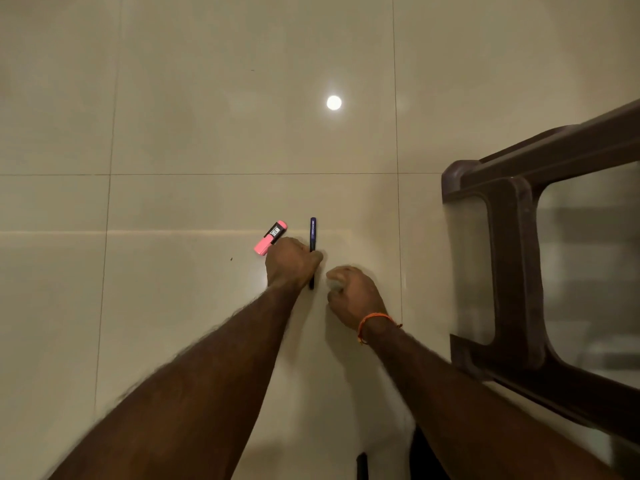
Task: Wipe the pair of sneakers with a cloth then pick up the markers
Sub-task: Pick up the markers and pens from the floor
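Brown plastic chair [516, 271] right, on cream tiled floor [207, 133] | left hand [291, 263] curled round blue pen [312, 233], pink highlighter [270, 238] just beside | right hand [353, 292] curled, contents unclear

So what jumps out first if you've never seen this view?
The pink highlighter on the pale floor, just left of the left hand, which holds a dark blue pen. The right hand sits curled beside it, a brown plastic chair at the right.
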